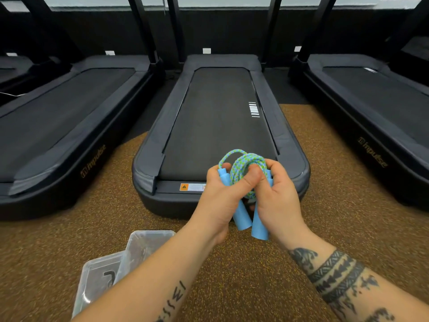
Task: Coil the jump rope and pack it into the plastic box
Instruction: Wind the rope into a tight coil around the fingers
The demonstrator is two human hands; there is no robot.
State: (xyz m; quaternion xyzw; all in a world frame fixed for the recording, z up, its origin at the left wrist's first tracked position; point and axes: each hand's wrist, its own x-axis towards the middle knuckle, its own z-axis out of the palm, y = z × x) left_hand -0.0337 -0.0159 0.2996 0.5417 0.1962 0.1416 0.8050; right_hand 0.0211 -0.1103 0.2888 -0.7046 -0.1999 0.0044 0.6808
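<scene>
Both hands hold the rope (246, 169) in the air over the near end of the middle treadmill (220, 117). The left hand (222, 196) is wrapped around one blue handle (241, 216), its thumb pressed across the coil; the right hand (277, 201) grips the second handle (260, 226) with fingers curled behind the loops. The cord is bunched in several turns above the fists, with one loop standing looser to the left.

The coil looks nearly finished, so the job now is to keep it tight for the move. Best to keep the thumb pinned on the turns, tuck that loose loop in with the rest, and bring the two handles side by side so the bundle is flat and compact (braided cord tends to spring open once pressure comes off).

The box (148, 240) sits on the floor (348, 182) at lower left, well apart from the rope, resting partly over what seems to be its lid (97, 277). One hand should take the whole bundle, freeing the other to steady the box, then press the coil in handles first.
</scene>
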